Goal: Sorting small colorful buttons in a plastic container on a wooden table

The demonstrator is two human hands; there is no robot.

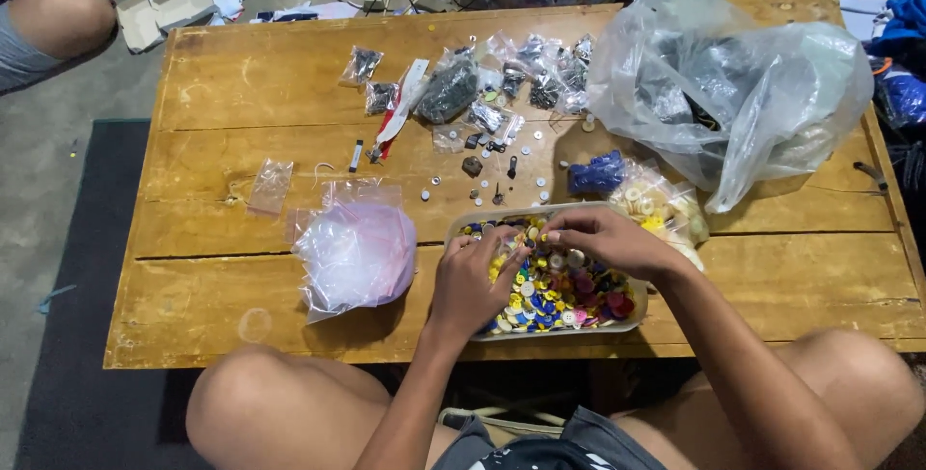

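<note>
A low wooden bench [241, 75] carries a shallow pale tray [463, 227] heaped with small coloured buttons [555, 289], near its front edge. Both hands work inside it: the left hand [470, 282] is curled, its fingertips pinched on a small yellow button [508, 241]; the right hand [603, 239] bends over the heap, fingers pinched together, though what they grip is too small to make out. Left of the tray lies a pinkish clear bag [357, 256]. Little clear packets [526, 75] with dark contents cluster at the back. A big crumpled clear bag [733, 84] sits at the right, its contents blurred. A blue packet [596, 175] lies beside it.
</note>
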